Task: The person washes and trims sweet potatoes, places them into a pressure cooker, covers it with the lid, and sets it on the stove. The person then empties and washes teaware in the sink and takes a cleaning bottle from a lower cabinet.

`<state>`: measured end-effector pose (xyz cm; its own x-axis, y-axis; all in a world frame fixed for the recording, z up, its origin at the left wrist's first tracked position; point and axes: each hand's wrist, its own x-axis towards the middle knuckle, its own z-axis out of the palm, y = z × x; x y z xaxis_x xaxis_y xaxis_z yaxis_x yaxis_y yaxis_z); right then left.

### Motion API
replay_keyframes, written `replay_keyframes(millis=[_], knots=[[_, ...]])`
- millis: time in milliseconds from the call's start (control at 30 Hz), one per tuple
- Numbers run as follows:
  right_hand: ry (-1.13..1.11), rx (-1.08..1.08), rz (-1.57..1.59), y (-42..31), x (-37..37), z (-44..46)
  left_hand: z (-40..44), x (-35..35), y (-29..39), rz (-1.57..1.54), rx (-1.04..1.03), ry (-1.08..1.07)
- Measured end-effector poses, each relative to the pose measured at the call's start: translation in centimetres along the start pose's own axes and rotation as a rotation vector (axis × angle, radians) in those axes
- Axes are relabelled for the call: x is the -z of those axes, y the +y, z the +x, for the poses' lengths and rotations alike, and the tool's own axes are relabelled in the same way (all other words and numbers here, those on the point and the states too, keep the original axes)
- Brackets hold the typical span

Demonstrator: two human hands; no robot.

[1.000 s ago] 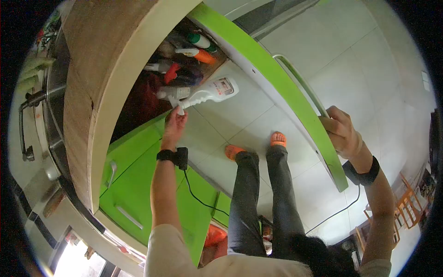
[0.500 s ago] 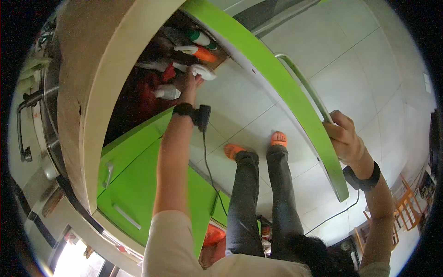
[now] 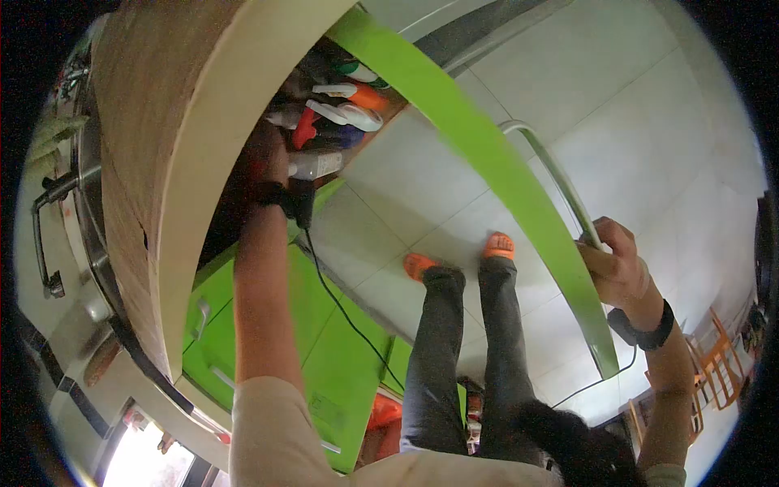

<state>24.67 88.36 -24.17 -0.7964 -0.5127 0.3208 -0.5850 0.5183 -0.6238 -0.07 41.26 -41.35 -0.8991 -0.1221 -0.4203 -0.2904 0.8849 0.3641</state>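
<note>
My left hand (image 3: 273, 150) reaches into the dark inside of the cabinet; its fingers are too dark to make out. Close to it are a red spray head (image 3: 304, 128), a clear bottle with a white label (image 3: 317, 165) and a white spray bottle (image 3: 361, 117). Behind these lies an orange spray bottle with a white head (image 3: 365, 96). On the right, my right hand (image 3: 614, 258) is closed round the lower end of the metal handle (image 3: 552, 169), at the edge of the open green door (image 3: 479, 154).
A pale-edged wooden countertop (image 3: 182, 162) curves above the cabinet. To the left is a faucet (image 3: 49, 195). Other green cabinet doors (image 3: 324, 357) stand below my left arm. My feet in orange slippers (image 3: 498, 245) are on the tiled floor (image 3: 430, 187). Wooden chairs (image 3: 718, 365) stand at the right.
The white spray bottle has gone from my left hand into the cabinet among the other bottles. My left hand has let it go and moved left, deeper inside. The door has swung slightly.
</note>
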Motion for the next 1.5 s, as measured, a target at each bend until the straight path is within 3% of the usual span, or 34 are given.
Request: replay_keyframes(millis=[100,133,233,267,500,700,733,867,967,1033,1100,1133,1200,1367,1400,1433,1500], knots=[[-0.047,-0.213,0.024,-0.6,-0.4,-0.5,4.7,-0.1,-4.7,0.286,-0.009,0.110],[-0.023,-0.217,0.022,-0.9,-0.4,0.0,6.2,-0.4,-5.5,0.323,0.004,0.098],[0.002,0.092,0.091,0.4,-0.1,0.3,9.2,-1.9,-7.2,0.368,0.026,0.049],[0.015,0.108,0.100,0.7,-0.4,0.1,9.9,-2.5,-7.6,0.366,0.023,0.043],[-0.043,-0.122,0.037,0.1,-0.3,-0.7,10.8,-2.6,-7.3,0.247,0.005,0.124],[-0.147,-0.222,-0.078,-0.1,0.0,-0.7,2.5,-0.5,-4.9,-0.295,-0.096,0.341],[-0.066,0.059,-0.107,0.7,-0.2,-0.5,0.1,0.1,-4.2,-0.429,-0.106,0.365],[0.017,0.115,-0.081,0.2,0.7,0.7,-8.4,1.8,0.5,-0.881,-0.175,0.369],[0.010,0.084,-0.081,0.1,0.5,0.6,-15.1,2.8,6.6,-1.542,0.042,0.331],[0.009,0.038,-0.117,-0.3,0.5,1.1,-19.4,3.2,7.2,-1.573,0.147,0.201],[-0.019,-0.018,-0.164,-1.3,0.4,1.4,-24.3,3.6,7.4,-1.467,0.214,0.132],[-0.135,-0.105,-0.192,-1.8,0.0,1.3,-26.7,3.9,6.8,-1.340,0.249,0.090],[-0.110,-0.213,-0.147,-4.3,-1.4,1.3,-31.8,6.0,5.9,-1.120,0.318,0.027],[-0.385,-0.813,0.005,-13.7,-9.3,5.0,-42.3,11.3,1.9,-0.795,0.458,-0.109],[-0.484,-0.752,-0.032,-16.5,-8.1,9.4,-44.2,12.0,0.7,-0.712,0.436,-0.130],[-0.308,-0.689,-0.005,-16.9,-12.9,9.2,-46.0,12.6,-0.6,-0.632,0.414,-0.148],[-0.023,-0.253,-0.564,-18.6,-17.1,13.2,-48.4,14.1,-2.2,-0.470,0.333,-0.117]])
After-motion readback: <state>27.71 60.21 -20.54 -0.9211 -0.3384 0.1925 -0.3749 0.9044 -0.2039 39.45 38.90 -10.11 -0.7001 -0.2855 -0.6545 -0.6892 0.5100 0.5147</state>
